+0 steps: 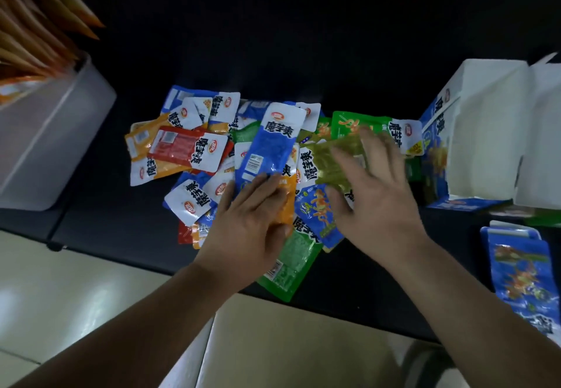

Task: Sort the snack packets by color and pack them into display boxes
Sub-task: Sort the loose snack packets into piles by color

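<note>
Left hand (246, 227), fingers (261, 190) flat on orange packet (290, 201)

- The right hand (376, 193) is motion-blurred, as is the green packet (334, 160) under its fingers (375, 145); any grip cannot be told.
- The left hand (246, 220) hides most of an orange packet (290, 198).
- Frame edges cut the bin (51, 145) and box (485, 132).

Blue packet (273, 145) with white top, red packet (182, 146) with white end, green packet (290, 266), orange packet (290, 204), black table (273, 38), white box (482, 145) with blue side, grey bin (51, 132)
</note>
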{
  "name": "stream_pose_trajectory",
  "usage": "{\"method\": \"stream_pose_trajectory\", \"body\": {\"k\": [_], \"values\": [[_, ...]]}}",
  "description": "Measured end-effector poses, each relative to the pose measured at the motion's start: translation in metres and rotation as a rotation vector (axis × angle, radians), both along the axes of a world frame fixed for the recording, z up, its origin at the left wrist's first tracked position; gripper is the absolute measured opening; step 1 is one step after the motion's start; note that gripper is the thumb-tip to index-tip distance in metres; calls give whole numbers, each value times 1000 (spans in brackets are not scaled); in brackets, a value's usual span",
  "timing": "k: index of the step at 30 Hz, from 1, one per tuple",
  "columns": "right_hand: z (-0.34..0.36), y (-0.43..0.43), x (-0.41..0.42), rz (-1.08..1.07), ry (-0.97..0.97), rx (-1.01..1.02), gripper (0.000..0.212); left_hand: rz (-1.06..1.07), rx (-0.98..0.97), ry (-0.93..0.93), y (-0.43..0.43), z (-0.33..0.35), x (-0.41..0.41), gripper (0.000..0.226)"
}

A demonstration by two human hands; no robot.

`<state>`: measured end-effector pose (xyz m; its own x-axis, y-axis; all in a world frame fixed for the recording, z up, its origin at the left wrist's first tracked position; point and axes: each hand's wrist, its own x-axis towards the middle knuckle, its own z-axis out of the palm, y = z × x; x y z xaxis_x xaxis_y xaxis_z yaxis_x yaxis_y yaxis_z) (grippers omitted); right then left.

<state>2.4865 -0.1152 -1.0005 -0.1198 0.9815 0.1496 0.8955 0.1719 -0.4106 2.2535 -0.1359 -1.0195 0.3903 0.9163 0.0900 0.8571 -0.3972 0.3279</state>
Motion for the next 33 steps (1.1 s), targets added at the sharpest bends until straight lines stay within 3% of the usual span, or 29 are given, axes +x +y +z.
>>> {"method": "stream_pose_trajectory", "body": {"k": [3, 8, 10, 15, 18, 22, 26, 30, 33], "values": [[-10, 18, -8, 70, -3, -128, 53, 107, 27, 73, 2, 16, -8, 41], [-14, 4, -17, -49, -31, -30, 28, 307, -61, 251, 5, 26, -8, 52], [-10, -5, -17, -85, 9, -102, 27, 337, -48, 278, 5, 29, 1, 52], [0, -12, -3, -121, 85, -244, 47, 461, -196, 32, 6, 33, 16, 77], [3, -13, 5, -225, 168, -327, 59, 542, -292, -157, 13, 36, 15, 81], [7, -23, 13, -411, 655, -437, 42, 571, -373, -416, 11, 53, 17, 74], [22, -49, 29, -450, 910, -423, 29, 570, -403, -602, -21, 80, 48, 64], [23, -85, 59, -529, 882, -398, 28, 608, -653, -684, -51, 81, 89, 17], [14, -107, 85, -606, 789, -369, 28, 655, -863, -786, -61, 76, 122, 21]]}}
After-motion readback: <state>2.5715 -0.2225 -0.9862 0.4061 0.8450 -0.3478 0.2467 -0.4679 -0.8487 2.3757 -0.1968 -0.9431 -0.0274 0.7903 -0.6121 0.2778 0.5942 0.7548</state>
